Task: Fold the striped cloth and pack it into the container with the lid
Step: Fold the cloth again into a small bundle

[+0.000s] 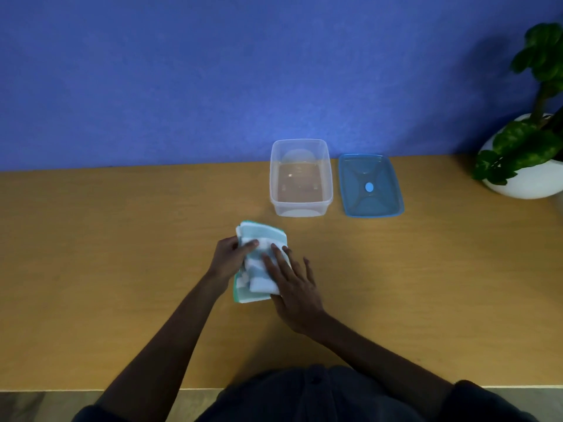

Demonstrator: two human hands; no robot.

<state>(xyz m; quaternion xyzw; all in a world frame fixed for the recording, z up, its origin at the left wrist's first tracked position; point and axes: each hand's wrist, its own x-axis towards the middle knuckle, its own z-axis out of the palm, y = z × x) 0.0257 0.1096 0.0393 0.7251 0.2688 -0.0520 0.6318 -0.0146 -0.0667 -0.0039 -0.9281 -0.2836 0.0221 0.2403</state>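
Observation:
The striped cloth (262,236), white and teal, lies folded into a small thick bundle on the wooden table (122,254). My left hand (229,259) grips the bundle's left edge, thumb on top. My right hand (295,287) lies flat with fingers spread, pressing on the bundle's right side. Behind the cloth stands the clear plastic container (301,205), open and with nothing in it. Its blue lid (370,185) lies flat on the table just right of it.
A potted green plant in a white round pot (530,181) stands at the far right of the table. A blue wall (213,80) runs along the table's back edge. The table's front edge is close to my body.

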